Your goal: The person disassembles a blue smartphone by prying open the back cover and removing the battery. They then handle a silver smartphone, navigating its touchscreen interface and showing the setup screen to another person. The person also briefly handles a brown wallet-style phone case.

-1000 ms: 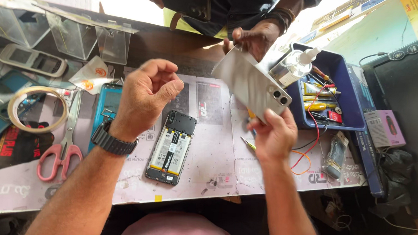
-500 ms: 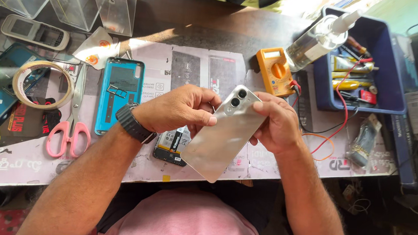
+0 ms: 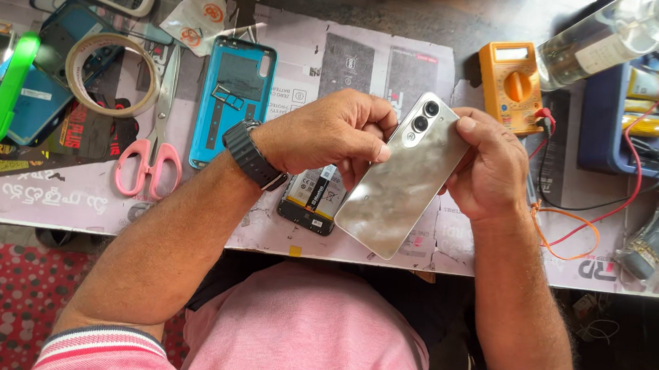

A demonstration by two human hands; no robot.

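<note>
I held the silver phone above the worktop's near edge, left hand and right hand both gripping it. Its back was on; the opened phone beneath lay unassembled beside its blue cover.

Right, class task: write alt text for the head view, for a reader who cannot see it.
Both hands, left and right, hold a silver phone back-up over a cluttered bench. Beneath lies an opened phone; nearby are pink scissors, a tape roll and an orange multimeter.
</note>
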